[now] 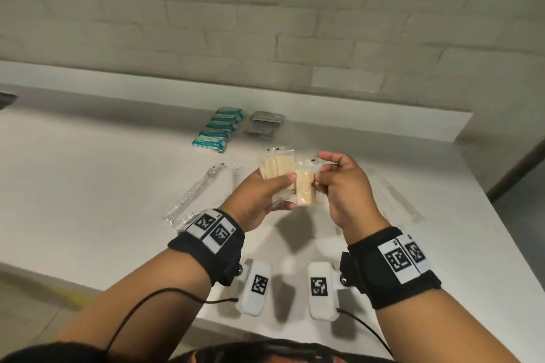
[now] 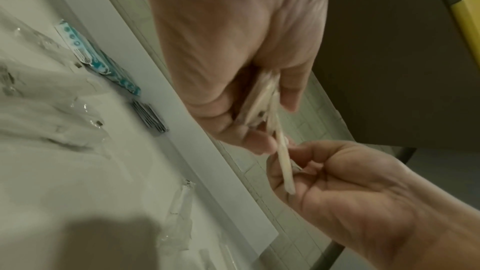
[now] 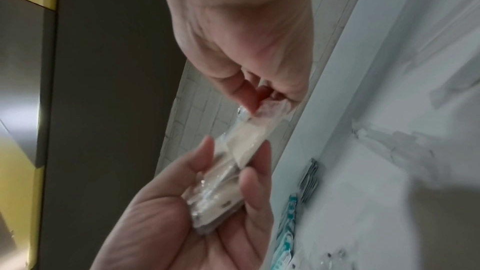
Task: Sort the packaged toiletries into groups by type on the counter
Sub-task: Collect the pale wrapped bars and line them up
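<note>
Gathering step of the sort: the left hand gripped a stack of beige packets between thumb and curled fingers above the counter, while the right hand pinched one more beige packet by its edge, touching the stack's right side. The next move would probably call for sliding it flush, then setting the group down clear of the teal packets and grey sachets.
</note>
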A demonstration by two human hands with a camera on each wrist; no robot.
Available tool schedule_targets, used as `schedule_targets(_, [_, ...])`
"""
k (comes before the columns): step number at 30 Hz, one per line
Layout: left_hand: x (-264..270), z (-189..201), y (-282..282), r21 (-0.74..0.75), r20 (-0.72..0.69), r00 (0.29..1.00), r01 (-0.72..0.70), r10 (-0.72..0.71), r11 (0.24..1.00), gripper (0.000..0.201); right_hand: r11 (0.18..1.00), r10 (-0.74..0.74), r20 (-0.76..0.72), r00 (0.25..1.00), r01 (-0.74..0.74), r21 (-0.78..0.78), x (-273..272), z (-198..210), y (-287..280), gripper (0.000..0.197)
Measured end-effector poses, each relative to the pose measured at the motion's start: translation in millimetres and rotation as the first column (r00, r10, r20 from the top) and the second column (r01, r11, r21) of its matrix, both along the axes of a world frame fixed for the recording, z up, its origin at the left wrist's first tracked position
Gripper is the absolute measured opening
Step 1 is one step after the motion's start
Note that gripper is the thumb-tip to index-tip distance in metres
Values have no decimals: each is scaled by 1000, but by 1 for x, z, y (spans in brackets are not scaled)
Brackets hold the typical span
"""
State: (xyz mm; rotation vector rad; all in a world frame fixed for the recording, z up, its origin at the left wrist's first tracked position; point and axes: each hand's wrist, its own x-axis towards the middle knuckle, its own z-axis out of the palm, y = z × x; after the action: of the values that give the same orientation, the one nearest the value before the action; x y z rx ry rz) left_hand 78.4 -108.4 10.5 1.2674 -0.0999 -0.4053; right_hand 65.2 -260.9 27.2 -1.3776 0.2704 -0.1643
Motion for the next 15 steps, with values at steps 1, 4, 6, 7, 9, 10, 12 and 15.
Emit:
schedule_targets(1, [-1,-2,4,30,27,1000,14,-15,999,29,1000,10,0,1000,-10,11,-2,1,5,43])
schedule_targets(4, [-3,-4,11,65,75,997,-9,5,998,36,993,114,-13,993,-113,30,-8,3,11,23])
schedule_targets(6, [-3,-5,17,61,97,995,-37,31,997,34,972,198,-53,979,-203,-115,-14,3,12,14])
schedule_targets(7, [-2,-5,19,62,102,994,-49,42,997,32,955,217,-58,974,-225,-196,-16,2,11,14])
schedule_targets(9, [0,-4,21,70,108,991,-80,72,994,25,943,179,20,984,-165,-288,-19,2,11,15])
schedule_targets(10, [1,-3,22,75,106,990,-97,89,992,23,946,142,95,985,-107,-304,-20,2,11,17])
schedule_targets(12, [2,0,24,70,57,994,-95,91,993,29,919,126,221,967,-30,-393,-22,2,10,22])
schedule_targets(15, [3,3,27,-3,-12,1000,-9,9,1000,22,799,245,205,947,-77,-597,-26,-2,10,26])
